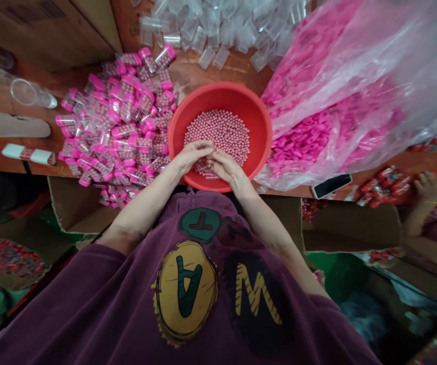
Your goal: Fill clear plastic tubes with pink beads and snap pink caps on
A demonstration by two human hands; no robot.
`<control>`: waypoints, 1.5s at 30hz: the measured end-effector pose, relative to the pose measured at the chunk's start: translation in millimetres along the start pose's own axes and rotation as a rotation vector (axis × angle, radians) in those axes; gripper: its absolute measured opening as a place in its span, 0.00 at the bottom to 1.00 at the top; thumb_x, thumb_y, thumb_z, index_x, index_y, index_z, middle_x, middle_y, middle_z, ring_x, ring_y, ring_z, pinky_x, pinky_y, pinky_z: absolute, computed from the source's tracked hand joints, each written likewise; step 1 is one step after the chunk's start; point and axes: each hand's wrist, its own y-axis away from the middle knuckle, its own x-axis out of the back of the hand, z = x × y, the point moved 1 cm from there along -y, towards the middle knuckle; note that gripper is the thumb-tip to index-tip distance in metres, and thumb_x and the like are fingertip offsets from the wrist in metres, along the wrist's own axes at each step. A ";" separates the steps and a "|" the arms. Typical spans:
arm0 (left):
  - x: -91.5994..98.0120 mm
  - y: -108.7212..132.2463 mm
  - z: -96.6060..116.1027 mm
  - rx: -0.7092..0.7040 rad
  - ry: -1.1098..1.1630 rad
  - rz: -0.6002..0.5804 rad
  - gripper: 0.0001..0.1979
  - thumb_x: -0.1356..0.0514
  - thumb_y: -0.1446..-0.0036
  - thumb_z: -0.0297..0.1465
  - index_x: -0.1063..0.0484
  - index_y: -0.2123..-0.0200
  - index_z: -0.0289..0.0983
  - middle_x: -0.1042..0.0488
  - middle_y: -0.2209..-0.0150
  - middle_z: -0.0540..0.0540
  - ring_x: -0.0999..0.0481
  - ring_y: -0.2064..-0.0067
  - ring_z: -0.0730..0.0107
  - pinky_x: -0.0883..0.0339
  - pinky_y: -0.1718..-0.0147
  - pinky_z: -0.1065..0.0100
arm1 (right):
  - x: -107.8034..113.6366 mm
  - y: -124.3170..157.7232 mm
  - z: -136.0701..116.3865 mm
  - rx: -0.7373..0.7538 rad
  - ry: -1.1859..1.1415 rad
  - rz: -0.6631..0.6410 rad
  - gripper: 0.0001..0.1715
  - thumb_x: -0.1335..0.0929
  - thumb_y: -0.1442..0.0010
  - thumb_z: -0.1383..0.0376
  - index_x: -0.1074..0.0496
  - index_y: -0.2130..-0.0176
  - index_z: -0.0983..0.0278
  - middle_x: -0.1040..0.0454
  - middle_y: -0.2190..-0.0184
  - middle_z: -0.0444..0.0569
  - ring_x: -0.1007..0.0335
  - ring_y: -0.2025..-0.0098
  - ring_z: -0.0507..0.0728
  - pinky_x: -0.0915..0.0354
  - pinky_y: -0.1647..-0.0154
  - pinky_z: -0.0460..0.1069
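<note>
A red bowl on the wooden table holds a heap of small pink balls. Both my hands meet over its near edge. My left hand is closed, fingers curled round a small clear tube partly filled with pink balls. My right hand is closed too, pinching at the tube's top; what its fingers hold is hidden. Left of the bowl lies a pile of filled tubes with pink caps.
Empty clear tubes lie behind the bowl. A plastic bag of pink caps fills the right side. A phone lies at the table edge. Another person's hand works at far right. Cardboard boxes stand below the table.
</note>
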 end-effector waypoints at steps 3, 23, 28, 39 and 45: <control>-1.2 -11.6 -0.8 -0.094 -0.001 -0.037 0.24 0.21 0.57 0.30 0.21 0.55 0.36 0.14 0.56 0.46 0.17 0.55 0.68 0.24 0.50 0.67 | 0.7 -4.4 1.7 0.070 0.058 0.083 0.22 0.18 0.40 0.58 0.25 0.52 0.58 0.21 0.66 0.38 0.29 0.70 0.48 0.26 0.66 0.43; -82.2 -104.2 -26.4 -0.467 -1.349 -0.062 0.16 0.45 0.36 0.17 0.19 0.55 0.33 0.23 0.39 0.29 0.32 0.27 0.37 0.38 0.26 0.42 | 93.8 32.5 -23.5 0.757 1.429 0.943 0.35 0.39 0.29 0.56 0.38 0.28 0.67 0.29 0.30 0.68 0.31 0.29 0.70 0.37 0.23 0.70; -90.7 -100.1 -51.9 -0.440 -1.228 -0.107 0.19 0.34 0.47 0.18 0.16 0.51 0.33 0.19 0.42 0.33 0.24 0.34 0.41 0.32 0.30 0.45 | 91.7 33.7 -24.7 0.735 1.410 0.930 0.35 0.40 0.29 0.57 0.39 0.28 0.66 0.29 0.30 0.67 0.32 0.28 0.69 0.37 0.23 0.70; -34.2 -15.3 -1.2 -0.243 -0.377 -0.319 0.26 0.33 0.33 0.39 0.23 0.35 0.39 0.16 0.39 0.38 0.14 0.41 0.57 0.21 0.40 0.55 | 74.9 47.3 -30.5 0.756 1.383 1.009 0.32 0.37 0.31 0.57 0.33 0.32 0.63 0.37 0.28 0.65 0.42 0.23 0.73 0.44 0.23 0.77; -39.1 17.3 25.4 -0.185 -0.447 -0.206 0.21 0.40 0.31 0.31 0.21 0.38 0.39 0.14 0.53 0.40 0.12 0.56 0.60 0.16 0.56 0.56 | 17.6 57.4 -61.5 0.831 1.286 0.320 0.30 0.37 0.32 0.65 0.32 0.33 0.56 0.28 0.37 0.57 0.27 0.38 0.64 0.26 0.33 0.67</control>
